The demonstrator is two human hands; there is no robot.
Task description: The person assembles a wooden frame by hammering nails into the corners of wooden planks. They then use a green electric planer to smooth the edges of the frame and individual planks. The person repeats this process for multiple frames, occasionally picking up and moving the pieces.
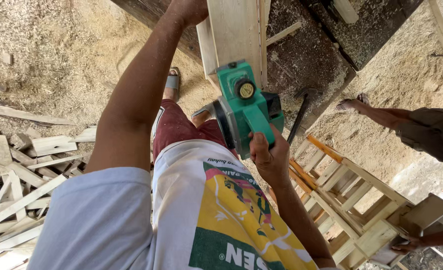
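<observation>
- A green electric hand planer (245,107) is seen near the middle of the view, resting on the near end of a pale wooden plank (237,32) that runs away toward the top edge.
- The planer's rear handle is clenched in the right hand (267,152), with the fingers wrapped around it from below.
- A round dial with a yellow centre is carried on top of the planer's green body, and a dark side housing is seen on its right.
- The plank is touched farther along by the left hand (187,9); the hand is cut off by the top edge, so it cannot be told whether the wood is gripped or only pressed.
- The plank is laid over a dark workbench (311,55) dusted with wood shavings.
- A hammer (301,112) is leaned at the bench's edge, just right of the planer.
- A pale wooden slatted frame (351,200) is placed on the ground to the lower right, and its far corner is touched by another person's hand (406,245).
- That person's bare foot and leg (366,110) are seen beyond the frame.
- A heap of wood offcuts (16,185) is piled at the left, on ground covered in sawdust (56,55).
</observation>
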